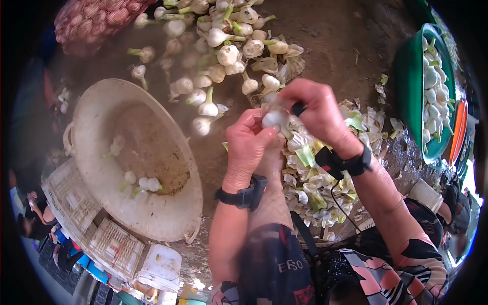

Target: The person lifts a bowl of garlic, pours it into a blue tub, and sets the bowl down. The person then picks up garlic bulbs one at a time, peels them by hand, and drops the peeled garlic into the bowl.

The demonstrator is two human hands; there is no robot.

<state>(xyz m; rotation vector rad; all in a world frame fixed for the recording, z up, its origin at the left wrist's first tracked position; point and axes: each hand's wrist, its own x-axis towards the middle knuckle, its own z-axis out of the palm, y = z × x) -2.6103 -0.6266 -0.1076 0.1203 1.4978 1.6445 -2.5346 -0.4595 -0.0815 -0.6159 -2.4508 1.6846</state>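
Observation:
In my left hand (248, 139) is a white garlic bulb (271, 119) with a green stem, pinched between thumb and fingers. My right hand (314, 108) is closed around a small tool with a black handle (298, 108), right beside the bulb. Motion blurs the right fingers, and I cannot see the tool's working end. Beyond my hands lies a loose heap of garlic bulbs (228, 53), many with short green stems. A pile of peeled garlic skins and leaves (312, 179) lies below and to the right of my hands.
A wide pale basin (152, 213) with a few bulbs stands to the left. At the right is a green tub (410, 91) full of garlic. A red mesh sack (101, 21) sits far left. Plastic crates (114, 244) and a white bucket (160, 263) stand below the basin. Other people appear at both edges.

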